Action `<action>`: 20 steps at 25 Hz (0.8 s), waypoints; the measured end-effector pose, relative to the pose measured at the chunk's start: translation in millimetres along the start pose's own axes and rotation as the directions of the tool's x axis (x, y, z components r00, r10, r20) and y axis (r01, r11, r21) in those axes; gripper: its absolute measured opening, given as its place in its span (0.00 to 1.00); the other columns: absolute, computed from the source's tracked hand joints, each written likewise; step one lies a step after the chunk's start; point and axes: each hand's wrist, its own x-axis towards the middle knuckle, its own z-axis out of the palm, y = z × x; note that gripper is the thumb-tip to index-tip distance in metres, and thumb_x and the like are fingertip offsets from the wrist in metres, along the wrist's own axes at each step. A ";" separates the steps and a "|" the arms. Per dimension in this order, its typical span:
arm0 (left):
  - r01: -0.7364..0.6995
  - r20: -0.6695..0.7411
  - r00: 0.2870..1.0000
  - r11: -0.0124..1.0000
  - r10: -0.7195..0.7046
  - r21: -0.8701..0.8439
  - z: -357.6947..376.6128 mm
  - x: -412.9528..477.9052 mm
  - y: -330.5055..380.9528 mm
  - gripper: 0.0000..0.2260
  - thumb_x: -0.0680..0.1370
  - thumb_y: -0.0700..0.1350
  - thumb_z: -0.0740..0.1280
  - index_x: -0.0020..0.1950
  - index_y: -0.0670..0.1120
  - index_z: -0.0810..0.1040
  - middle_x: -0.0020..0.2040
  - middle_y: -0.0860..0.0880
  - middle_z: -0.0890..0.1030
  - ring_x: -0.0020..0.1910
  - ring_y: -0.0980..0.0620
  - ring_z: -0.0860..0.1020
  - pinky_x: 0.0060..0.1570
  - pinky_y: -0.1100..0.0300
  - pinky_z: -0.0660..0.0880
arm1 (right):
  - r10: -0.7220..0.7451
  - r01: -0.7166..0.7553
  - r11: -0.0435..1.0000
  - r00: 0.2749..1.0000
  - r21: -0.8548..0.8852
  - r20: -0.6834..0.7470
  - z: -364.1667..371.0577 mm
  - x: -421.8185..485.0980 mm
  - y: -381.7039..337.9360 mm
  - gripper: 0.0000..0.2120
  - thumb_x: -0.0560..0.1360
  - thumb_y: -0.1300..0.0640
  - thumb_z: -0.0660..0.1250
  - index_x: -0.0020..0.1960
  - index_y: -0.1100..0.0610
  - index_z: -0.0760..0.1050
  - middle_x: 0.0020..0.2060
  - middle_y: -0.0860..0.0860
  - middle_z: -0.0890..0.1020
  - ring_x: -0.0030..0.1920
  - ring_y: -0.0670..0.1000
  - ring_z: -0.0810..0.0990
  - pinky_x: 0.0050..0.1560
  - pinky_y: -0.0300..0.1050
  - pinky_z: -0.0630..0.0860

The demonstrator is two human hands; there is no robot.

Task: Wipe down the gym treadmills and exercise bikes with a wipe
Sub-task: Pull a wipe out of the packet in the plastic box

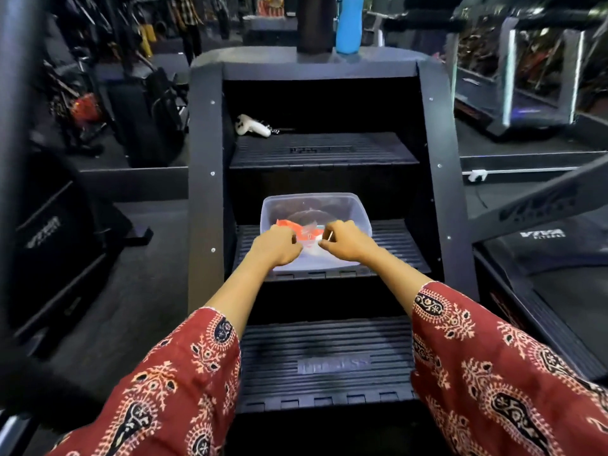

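The tub (pixel 312 195) sits between the side panels (pixel 204 179), with narrow room at each side. Its mouth is open upward, but the left hand (pixel 279 246) and right hand (pixel 348 241), holding a packet (pixel 307 234), fill its near half. On the upper step (pixel 322 151) only a controller (pixel 253 125) lies, at the left.

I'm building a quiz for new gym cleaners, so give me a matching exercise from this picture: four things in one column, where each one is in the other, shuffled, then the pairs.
Things
1. blue bottle
2. white handheld device
3. clear tub
4. orange-and-white packet

Places
A. inside the clear tub, pinched by the left hand and right hand
B. on the middle step
C. on the upper step
D. on the machine's top

Pairs: 1-D, 2-C, 3-B, 4-A
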 end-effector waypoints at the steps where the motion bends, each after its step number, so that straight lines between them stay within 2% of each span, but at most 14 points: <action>1: -0.003 0.008 1.000 1.000 0.003 -0.003 0.2 15.7 0.1 0.11 0.79 0.46 0.60 0.50 0.40 0.78 0.49 0.42 0.80 0.47 0.43 0.75 0.40 0.55 0.69 | 0.005 -0.005 1.000 1.000 0.010 -0.010 -0.1 16.3 4.2 0.09 0.77 0.55 0.64 0.46 0.61 0.77 0.42 0.57 0.81 0.46 0.56 0.76 0.47 0.54 0.77; 4: 0.027 0.040 0.999 0.999 -0.026 -0.020 4.3 70.3 -4.2 0.13 0.79 0.47 0.60 0.55 0.41 0.79 0.52 0.43 0.81 0.51 0.43 0.77 0.46 0.53 0.74 | 0.012 -0.012 1.000 1.000 0.004 0.009 1.8 70.0 21.1 0.10 0.76 0.58 0.63 0.44 0.65 0.77 0.41 0.59 0.82 0.44 0.58 0.78 0.45 0.57 0.78; 7: 0.084 0.061 0.995 0.995 -0.080 -0.054 16.1 113.2 -14.4 0.13 0.79 0.47 0.60 0.56 0.41 0.79 0.51 0.42 0.81 0.50 0.43 0.78 0.48 0.52 0.76 | 0.019 -0.019 1.000 0.997 -0.001 0.068 12.5 119.9 40.7 0.11 0.75 0.60 0.62 0.46 0.68 0.77 0.41 0.61 0.82 0.44 0.60 0.79 0.45 0.58 0.78; 10: 0.125 0.098 0.988 0.991 -0.119 -0.049 31.2 140.8 -24.2 0.12 0.79 0.43 0.60 0.55 0.39 0.79 0.45 0.44 0.77 0.43 0.45 0.75 0.41 0.55 0.70 | 0.067 -0.060 0.997 0.985 -0.046 0.156 30.2 152.7 56.8 0.10 0.76 0.61 0.61 0.47 0.67 0.77 0.46 0.63 0.81 0.48 0.62 0.78 0.47 0.56 0.77; 12: 0.149 0.145 0.980 0.987 -0.139 -0.061 41.5 160.8 -31.2 0.12 0.79 0.42 0.60 0.56 0.38 0.78 0.47 0.43 0.76 0.46 0.44 0.74 0.42 0.57 0.67 | 0.127 -0.111 0.991 0.965 -0.080 0.230 40.0 170.1 66.7 0.08 0.77 0.62 0.59 0.46 0.65 0.74 0.48 0.64 0.79 0.49 0.62 0.77 0.45 0.52 0.75; 14: 0.147 0.198 0.971 0.987 -0.131 -0.065 51.5 178.2 -36.6 0.11 0.78 0.45 0.62 0.52 0.38 0.78 0.52 0.41 0.78 0.52 0.43 0.75 0.43 0.57 0.67 | 0.167 -0.151 0.986 0.946 -0.077 0.279 48.5 183.5 73.9 0.09 0.77 0.65 0.58 0.49 0.66 0.75 0.51 0.64 0.78 0.53 0.62 0.76 0.44 0.51 0.73; 15: 0.140 0.215 0.969 0.988 -0.123 -0.068 55.8 185.9 -39.0 0.11 0.78 0.48 0.64 0.46 0.40 0.77 0.50 0.41 0.78 0.50 0.43 0.75 0.42 0.57 0.68 | 0.171 -0.160 0.985 0.940 -0.061 0.294 52.8 190.2 75.8 0.11 0.77 0.66 0.57 0.54 0.67 0.76 0.53 0.64 0.79 0.57 0.62 0.75 0.47 0.52 0.74; 17: 0.140 0.232 0.966 0.987 -0.119 -0.075 63.2 196.9 -42.8 0.16 0.74 0.54 0.69 0.36 0.44 0.71 0.41 0.45 0.75 0.41 0.46 0.73 0.37 0.58 0.67 | 0.132 -0.138 0.990 0.939 -0.004 0.319 60.0 200.6 75.7 0.14 0.76 0.69 0.57 0.58 0.68 0.77 0.54 0.63 0.81 0.59 0.61 0.75 0.50 0.52 0.75; 18: 0.132 0.229 0.967 0.988 -0.109 -0.085 65.8 200.1 -43.9 0.18 0.72 0.56 0.71 0.34 0.45 0.69 0.37 0.47 0.73 0.38 0.47 0.71 0.34 0.58 0.66 | 0.093 -0.113 0.993 0.940 0.043 0.328 60.7 204.3 73.8 0.16 0.75 0.71 0.57 0.58 0.67 0.77 0.53 0.62 0.81 0.58 0.60 0.76 0.50 0.51 0.75; 20: 0.125 0.234 0.968 0.981 -0.088 -0.147 69.7 207.2 -45.9 0.19 0.67 0.57 0.75 0.36 0.44 0.72 0.35 0.48 0.72 0.36 0.48 0.71 0.34 0.58 0.67 | 0.022 -0.078 0.983 0.950 0.166 0.312 59.9 213.5 70.4 0.16 0.74 0.72 0.59 0.59 0.65 0.79 0.53 0.60 0.82 0.56 0.58 0.78 0.54 0.50 0.75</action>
